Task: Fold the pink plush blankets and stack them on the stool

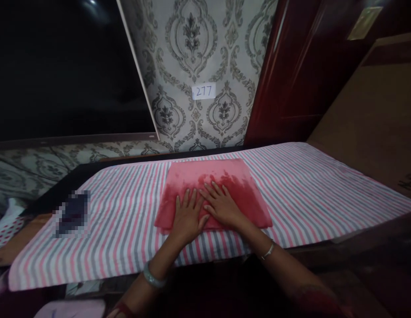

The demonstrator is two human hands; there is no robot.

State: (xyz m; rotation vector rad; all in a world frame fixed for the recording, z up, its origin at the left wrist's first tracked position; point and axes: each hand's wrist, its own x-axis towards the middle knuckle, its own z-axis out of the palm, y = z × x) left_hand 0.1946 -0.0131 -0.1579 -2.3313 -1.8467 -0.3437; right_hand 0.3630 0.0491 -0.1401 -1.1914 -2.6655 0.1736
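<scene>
A folded pinkish-red cloth (248, 194) with a soft, plush look lies flat near the middle of a striped sheet (122, 221). Its far part looks lighter and its near part darker, with a ragged border between the two shades. My left hand (188, 216) rests palm down on the cloth's near left part, fingers spread. Beside it, my right hand (222, 205) lies flat on the cloth, fingers also apart. The fingertips of both hands point away from me and come close together at the middle. Neither hand grips anything.
A pixelated dark item (73, 214) lies on the sheet at the left. Behind stand a large black screen (59, 66), a patterned wall with a paper label (204, 91) reading 277, and a dark red door (291, 66). A cardboard box (374, 110) stands at the right.
</scene>
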